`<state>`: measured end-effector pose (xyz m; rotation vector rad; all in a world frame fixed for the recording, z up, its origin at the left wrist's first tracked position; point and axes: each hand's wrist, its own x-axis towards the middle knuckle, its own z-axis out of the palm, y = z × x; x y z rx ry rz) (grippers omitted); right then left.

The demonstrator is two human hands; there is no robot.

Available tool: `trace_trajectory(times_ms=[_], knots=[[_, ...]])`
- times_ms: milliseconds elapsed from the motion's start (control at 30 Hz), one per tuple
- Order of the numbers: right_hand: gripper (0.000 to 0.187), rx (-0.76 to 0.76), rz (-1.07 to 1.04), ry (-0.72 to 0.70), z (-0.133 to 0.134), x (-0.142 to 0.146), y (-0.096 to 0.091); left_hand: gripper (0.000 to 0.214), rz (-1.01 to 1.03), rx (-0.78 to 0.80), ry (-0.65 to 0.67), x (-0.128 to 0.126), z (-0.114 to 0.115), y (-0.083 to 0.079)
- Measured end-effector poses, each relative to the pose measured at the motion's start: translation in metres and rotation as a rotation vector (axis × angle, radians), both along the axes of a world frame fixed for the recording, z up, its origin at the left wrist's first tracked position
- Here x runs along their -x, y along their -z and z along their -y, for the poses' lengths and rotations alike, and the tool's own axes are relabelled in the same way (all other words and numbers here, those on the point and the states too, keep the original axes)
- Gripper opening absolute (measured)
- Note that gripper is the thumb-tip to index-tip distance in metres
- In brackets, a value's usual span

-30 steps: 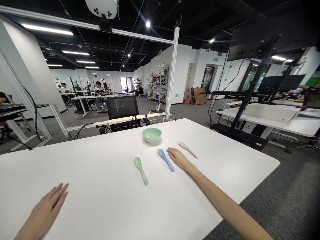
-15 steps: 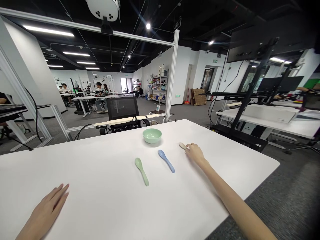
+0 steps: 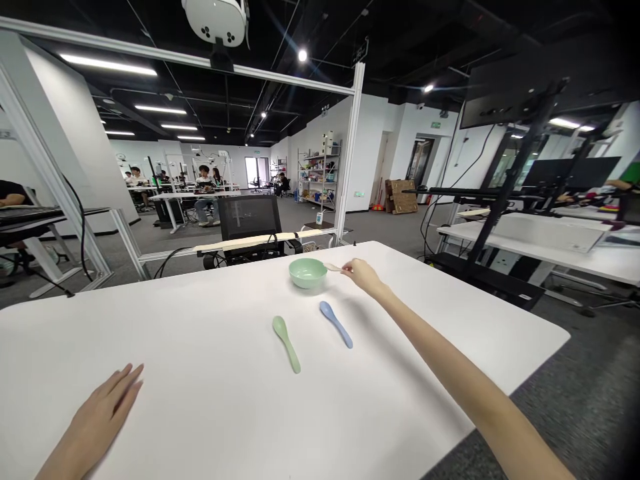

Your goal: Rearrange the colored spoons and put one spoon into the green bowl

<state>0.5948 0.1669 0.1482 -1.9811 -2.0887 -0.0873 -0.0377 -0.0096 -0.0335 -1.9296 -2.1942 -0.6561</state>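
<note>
In my right hand [image 3: 361, 274] is a beige spoon [image 3: 334, 267], gripped by its handle. Its head points left, at the right rim of a green bowl [image 3: 307, 275]; whether it touches the rim I cannot tell. In front of the bowl a blue spoon [image 3: 336, 324] lies on the white table [image 3: 210, 380]. To its left lies a light green spoon [image 3: 286, 343], bowl end pointing away from me. My left hand [image 3: 103, 413] rests at the table's near left with fingers stretched out, holding nothing.
Beyond the far edge of the table stand a black mesh chair [image 3: 250, 217] and a metal frame [image 3: 350, 153]. A black monitor stand [image 3: 505, 180] rises past the right edge. Other people sit at desks in the background.
My right hand has lifted the beige spoon off the table and carried it left to the bowl's rim. The left hand, the bowl and the other two spoons stay in place.
</note>
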Motion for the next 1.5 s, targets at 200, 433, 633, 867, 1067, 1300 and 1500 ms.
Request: trace_trajectory(times_ms=[200, 433, 633, 867, 1067, 1300, 1500], knots=[[0.026, 0.076, 0.107, -0.053, -0.040, 0.066, -0.014, 0.075, 0.073, 0.039, 0.005, -0.008, 0.003, -0.007], [0.024, 0.129, 0.207, -0.064, -0.059, 0.095, 0.000, 0.070, 0.057, -0.014, 0.015, -0.009, 0.005, 0.001], [0.025, 0.108, 0.220, -0.091, -0.061, 0.093, 0.005, 0.067, 0.041, -0.036, 0.014, -0.008, 0.006, 0.003], [0.044, -0.134, 0.106, -0.132, -0.026, 0.053, 0.015, 0.066, 0.047, -0.048, 0.014, -0.005, 0.004, 0.006], [0.044, -0.217, -0.091, -0.251, 0.026, 0.005, 0.080, 0.068, 0.045, -0.046, 0.021, 0.000, 0.000, 0.010], [0.051, -0.056, -0.152, -0.284, 0.053, -0.012, 0.132, 0.065, 0.048, -0.028, 0.007, -0.002, 0.001, 0.005], [0.048, -0.049, -0.235, -0.272, 0.053, -0.014, 0.139, 0.067, 0.057, -0.021, 0.020, -0.003, 0.003, 0.002]])
